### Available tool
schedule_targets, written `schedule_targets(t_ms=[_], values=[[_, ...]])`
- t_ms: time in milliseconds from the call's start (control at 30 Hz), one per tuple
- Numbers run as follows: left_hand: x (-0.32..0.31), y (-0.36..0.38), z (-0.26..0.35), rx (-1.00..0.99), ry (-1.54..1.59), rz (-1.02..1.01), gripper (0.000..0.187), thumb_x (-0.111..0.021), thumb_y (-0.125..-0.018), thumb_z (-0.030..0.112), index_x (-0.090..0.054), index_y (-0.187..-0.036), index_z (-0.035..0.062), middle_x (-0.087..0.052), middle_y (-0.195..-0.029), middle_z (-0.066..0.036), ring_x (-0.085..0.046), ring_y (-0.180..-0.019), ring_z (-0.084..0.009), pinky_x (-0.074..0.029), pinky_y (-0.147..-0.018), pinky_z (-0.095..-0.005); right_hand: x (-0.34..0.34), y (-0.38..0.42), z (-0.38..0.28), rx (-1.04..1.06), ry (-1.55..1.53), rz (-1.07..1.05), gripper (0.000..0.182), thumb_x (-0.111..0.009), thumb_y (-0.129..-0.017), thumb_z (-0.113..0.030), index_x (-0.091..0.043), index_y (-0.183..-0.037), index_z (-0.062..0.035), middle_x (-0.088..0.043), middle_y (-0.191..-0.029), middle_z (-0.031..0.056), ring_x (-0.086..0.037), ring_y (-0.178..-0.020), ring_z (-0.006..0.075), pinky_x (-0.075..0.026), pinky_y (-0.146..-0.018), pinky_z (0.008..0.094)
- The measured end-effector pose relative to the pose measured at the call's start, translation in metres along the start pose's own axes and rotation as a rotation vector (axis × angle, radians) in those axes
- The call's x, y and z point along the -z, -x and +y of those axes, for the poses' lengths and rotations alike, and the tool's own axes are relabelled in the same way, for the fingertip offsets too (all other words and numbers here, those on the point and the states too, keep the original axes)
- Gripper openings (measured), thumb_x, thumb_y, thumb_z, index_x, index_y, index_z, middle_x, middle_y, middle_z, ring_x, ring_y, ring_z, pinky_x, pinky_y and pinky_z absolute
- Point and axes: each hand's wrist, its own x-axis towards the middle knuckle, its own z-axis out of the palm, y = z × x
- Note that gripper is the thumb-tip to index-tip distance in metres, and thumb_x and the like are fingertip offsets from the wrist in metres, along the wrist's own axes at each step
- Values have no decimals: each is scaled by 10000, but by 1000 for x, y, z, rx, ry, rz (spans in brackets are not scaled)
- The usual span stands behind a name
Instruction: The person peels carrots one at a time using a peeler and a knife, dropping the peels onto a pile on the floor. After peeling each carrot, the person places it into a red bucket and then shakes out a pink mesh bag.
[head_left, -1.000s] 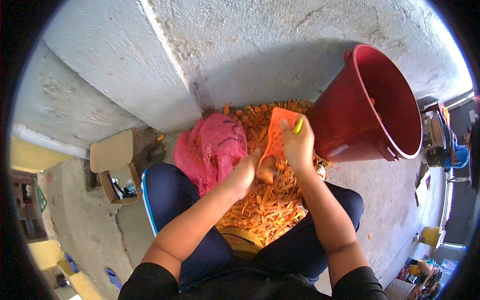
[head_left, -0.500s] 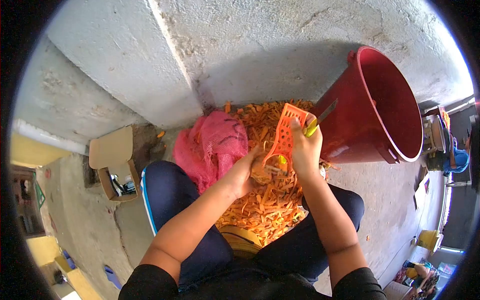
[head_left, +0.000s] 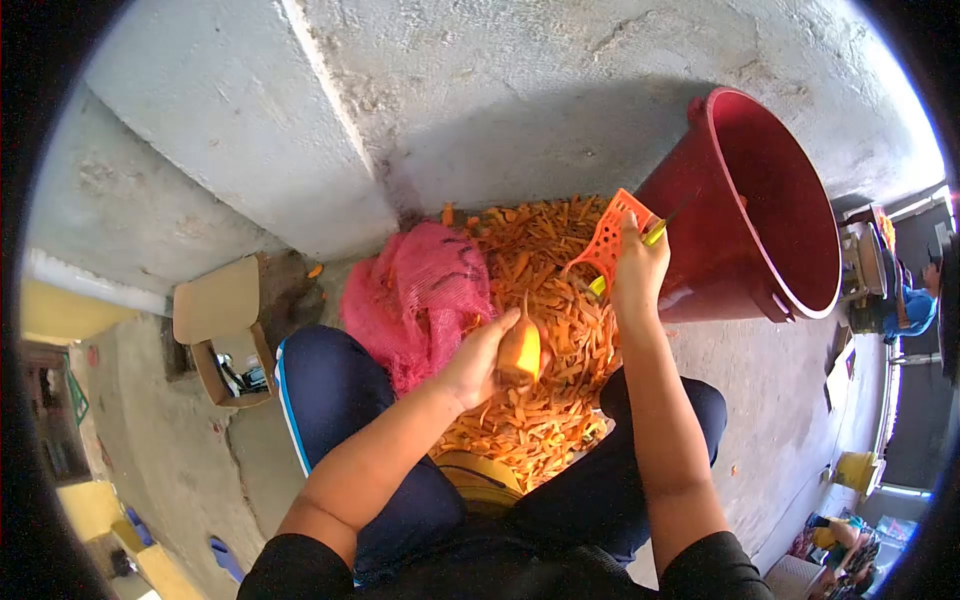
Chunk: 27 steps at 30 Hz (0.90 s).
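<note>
My left hand (head_left: 477, 360) is wrapped round a short, thick carrot (head_left: 521, 352), its thin tip pointing up and its broad end dark. Bright orange flesh shows on the side facing me. To the right, my right hand (head_left: 640, 268) grips an orange perforated plastic peeler (head_left: 606, 238) together with a knife (head_left: 655, 233) that has a yellow-green handle. The knife's blade points up and right, in front of the red bucket. Beneath both hands spreads a heap of orange peelings (head_left: 550, 420). The two hands are apart.
A large dark-red bucket (head_left: 690, 190) leans at the right, near the wall (head_left: 520, 120). Pink mesh sacking (head_left: 415, 290) lies left of the peelings. An open cardboard box (head_left: 217, 300) stands farther left. A person (head_left: 850, 545) is at the lower right.
My right hand has moved up and right with the peeler and knife, away from my left hand. The carrot, blurred before, now stands upright in my left hand.
</note>
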Motion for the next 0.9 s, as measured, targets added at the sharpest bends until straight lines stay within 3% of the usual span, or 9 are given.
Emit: schedule_targets(t_ms=[67,167,267,367,567,667,767,800,900], values=[[2,0,6,36,33,150,403,-343,-859,423,-493,-977,68,-577,-833,-111,-562,-678,-224,-448,-514,-331,-10,18,-9,19,-38,-110,113,-525,-827,-124,-489,-882,-31,-487,-765,-9,-417,-680,59,-367,-609,210],[7,-7,4,-11,77,76,394,-330,-867,401,-494,-1031,83,-586,-882,-102,-576,-732,-221,-468,-573,-340,-20,43,-20,11,-104,-283,140,-515,-830,-109,-469,-933,-27,-498,-812,-8,-429,-731,61,-373,-660,209],[-3,-5,6,-19,170,139,376,-313,-876,362,-494,-1043,79,-588,-909,-95,-577,-757,-216,-472,-626,-348,-27,58,-23,-3,-122,-342,154,-509,-832,-112,-471,-941,-10,-533,-832,31,-463,-748,83,-393,-686,227],[-1,-9,4,-68,186,56,367,-304,-875,338,-494,-1040,72,-589,-911,-86,-580,-770,-211,-476,-626,-347,-30,65,-20,106,60,-362,165,-517,-826,-120,-474,-931,-1,-542,-818,58,-479,-744,107,-404,-687,243],[8,-11,-4,-68,69,119,343,-335,-858,336,-498,-985,62,-579,-849,-98,-572,-718,-212,-467,-559,-328,-25,54,-4,183,264,-198,184,-548,-810,-145,-466,-879,4,-479,-691,68,-420,-655,131,-396,-631,277],[9,-4,-7,-20,174,-203,327,-358,-851,326,-497,-944,44,-568,-810,-104,-560,-696,-226,-442,-525,-316,-8,10,3,224,445,74,198,-557,-805,-158,-444,-826,3,-443,-655,87,-389,-606,149,-370,-563,293],[-1,4,6,-2,69,74,314,-376,-844,316,-495,-928,38,-562,-792,-106,-548,-682,-236,-416,-500,-307,-3,4,-2,59,129,35,174,-547,-817,-158,-476,-867,-7,-464,-686,22,-416,-633,107,-375,-583,256],[4,1,6,-4,36,12,342,-382,-848,347,-496,-960,44,-569,-813,-100,-553,-698,-226,-419,-501,-312,-7,12,-7,72,96,-16,173,-543,-821,-155,-475,-885,-10,-464,-715,10,-414,-660,94,-374,-607,243],[-13,5,11,-31,-21,152,385,-383,-849,389,-491,-1020,62,-575,-828,-85,-554,-706,-209,-421,-504,-316,-16,36,-12,50,-53,-206,180,-534,-824,-133,-452,-929,-12,-450,-779,-5,-401,-725,70,-363,-667,216]])
